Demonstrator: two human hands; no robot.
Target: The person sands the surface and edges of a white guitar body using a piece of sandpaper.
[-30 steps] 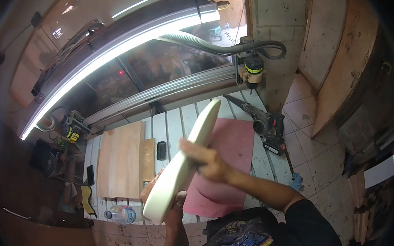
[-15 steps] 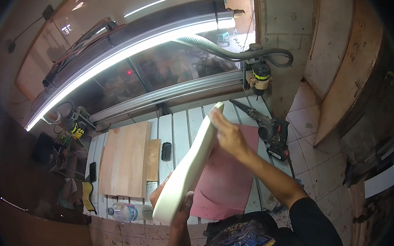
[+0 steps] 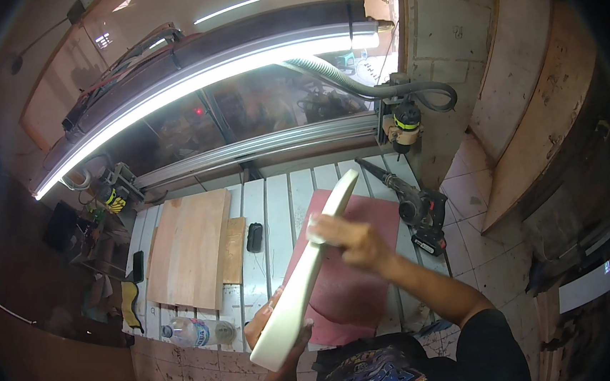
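A long, smooth, cream-coloured curved piece [image 3: 295,291] is held up at a slant above the table's front edge, its wide end low and its narrow end pointing away. My left hand [image 3: 259,323] grips the wide end from beneath, with fingertips on one side and the thumb on the other; the piece hides its palm. Over the upper part of the piece lies my right hand [image 3: 352,240], fingers pressed together against its face and slightly smeared by motion. Something whitish shows at those fingertips, too blurred to name. Below the piece a pink sheet [image 3: 358,279] covers part of the table.
On the white slatted table [image 3: 277,200] lie wooden panels [image 3: 188,250], a small black case [image 3: 254,237], a plastic bottle [image 3: 194,332] and a black cordless blower [image 3: 417,207]. A lit tube lamp [image 3: 203,84] and a metal rail [image 3: 258,145] with mounted tools span the far side.
My right hand has slid down from the narrow tip toward the middle of the piece. The piece and my left hand have shifted slightly right and nearer to me.
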